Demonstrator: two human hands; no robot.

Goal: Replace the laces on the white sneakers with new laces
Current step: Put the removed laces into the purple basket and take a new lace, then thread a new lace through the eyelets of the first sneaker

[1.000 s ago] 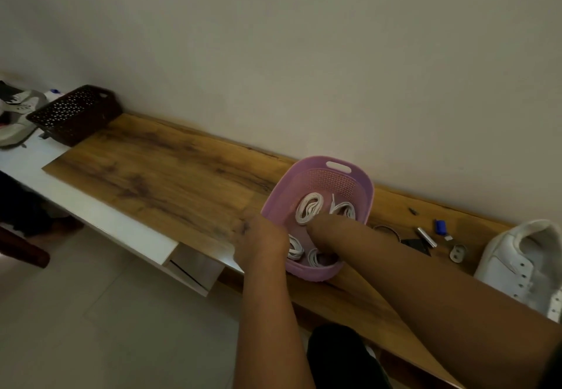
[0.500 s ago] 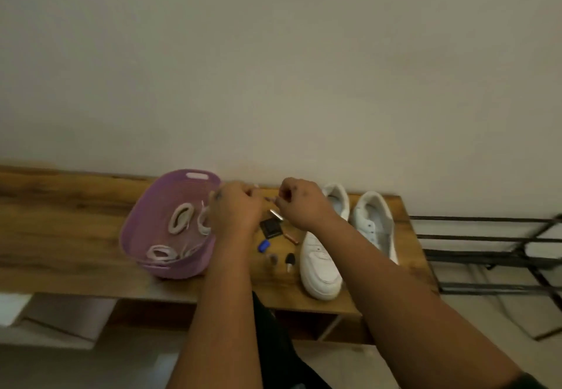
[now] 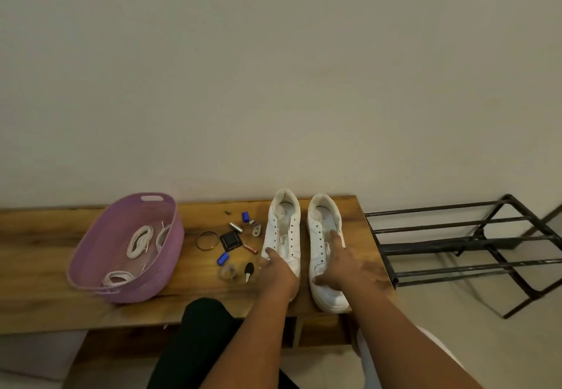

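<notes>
I log L hand (image 3: 278, 268) resting flat on L sneaker (image 3: 282, 236), R hand (image 3: 345, 264) apparently spread over R sneaker (image 3: 324, 230), neither gripping; laces (image 3: 139, 241) in basket (image 3: 91, 249).

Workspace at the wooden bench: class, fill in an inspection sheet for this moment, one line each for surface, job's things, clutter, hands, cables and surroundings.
Surface: wooden bench against a plain wall.
Job's things: two white sneakers, left sneaker and right sneaker, side by side, eyelets bare; coiled white laces in the purple basket.
Clutter: metal ring, black square, blue caps, key, other small bits between basket and sneakers.
Hands: left hand rests on the left sneaker's toe; right hand lies on the right sneaker.
Cables: nothing seen.
Surroundings: black metal rack at the right; pale floor.
</notes>
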